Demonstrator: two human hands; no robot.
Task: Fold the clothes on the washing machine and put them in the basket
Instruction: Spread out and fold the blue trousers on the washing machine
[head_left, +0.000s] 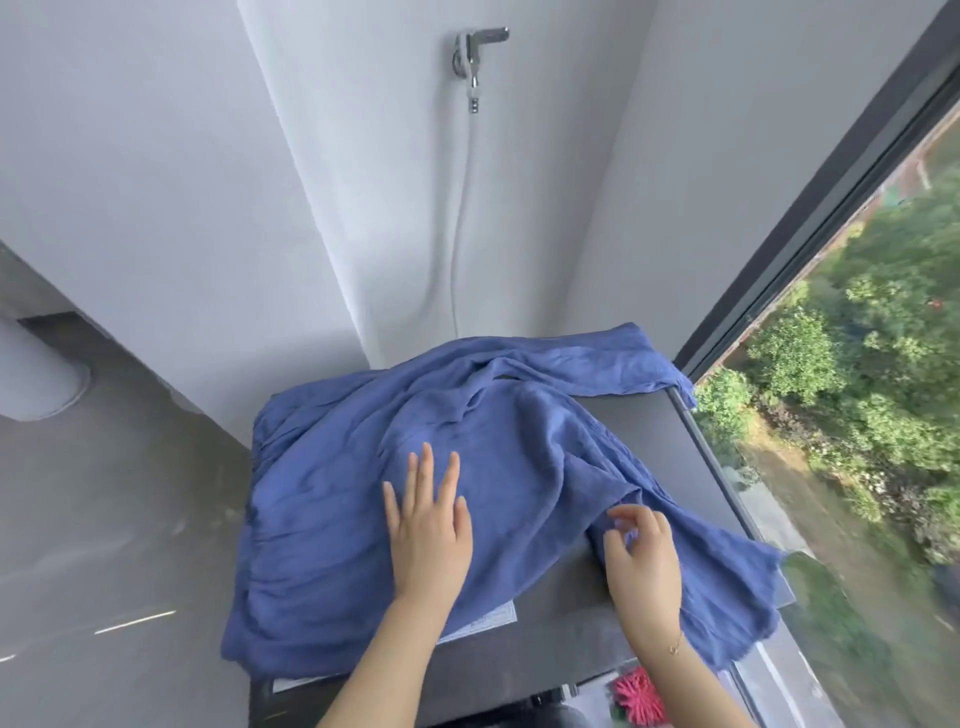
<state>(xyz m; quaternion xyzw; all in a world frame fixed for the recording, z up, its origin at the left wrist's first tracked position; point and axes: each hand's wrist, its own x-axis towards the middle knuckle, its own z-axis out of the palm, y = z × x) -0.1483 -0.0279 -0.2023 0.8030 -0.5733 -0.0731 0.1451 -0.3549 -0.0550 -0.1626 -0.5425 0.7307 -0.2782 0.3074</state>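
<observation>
Washer-top (639, 436) garment (332, 499): left hand (431, 540) flat, right hand (644, 561) pinching.

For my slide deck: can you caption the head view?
Left hand flattens a blue garment on the washing machine while the right hand pinches a fold.

Two bare forearms are seen rising from the lower edge of the frame, no sleeves being worn. A thin gold-toned chain bracelet (676, 646) is worn at the wrist of the right hand (641, 558), lower right. No rings can be made out on the left hand (428, 525).
</observation>
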